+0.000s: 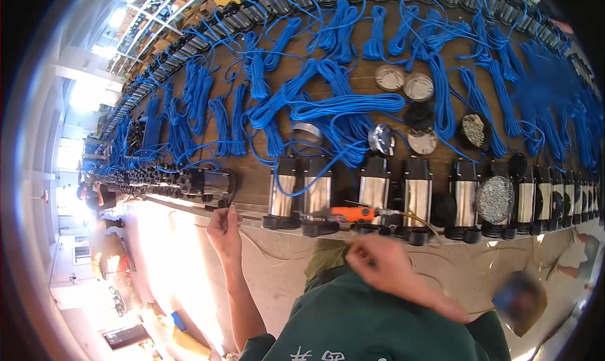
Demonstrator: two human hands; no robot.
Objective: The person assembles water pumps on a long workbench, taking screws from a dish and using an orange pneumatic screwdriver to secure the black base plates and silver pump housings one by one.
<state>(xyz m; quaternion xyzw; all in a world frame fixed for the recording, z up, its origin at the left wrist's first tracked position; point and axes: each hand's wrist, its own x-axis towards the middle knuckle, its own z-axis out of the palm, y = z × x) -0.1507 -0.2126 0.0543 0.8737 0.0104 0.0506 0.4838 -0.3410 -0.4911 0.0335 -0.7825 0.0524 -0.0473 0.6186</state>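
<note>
At the bench's near edge, my left hand (225, 232) has its fingers pinched together. Its tips reach up to the black end of a silver pump-like cylinder (214, 182) lying on its side; whatever they hold is too small to make out. My right hand (381, 260) hovers in front of my body with curled fingers, and their contents, if any, are hidden. Just beyond it, an orange power screwdriver (353, 214) lies across the feet of several upright silver cylinders (375, 194) with black caps and bases. A thin hose (419, 220) trails from the tool.
Bundled blue cables (350, 105) cover much of the brown bench (372, 77). Among them sit round metal parts (418, 87), a dark bowl of small metal pieces (472, 129) and another dish of them (495, 199). More cylinders line the far edge. A stool-like object (520, 301) stands at lower right.
</note>
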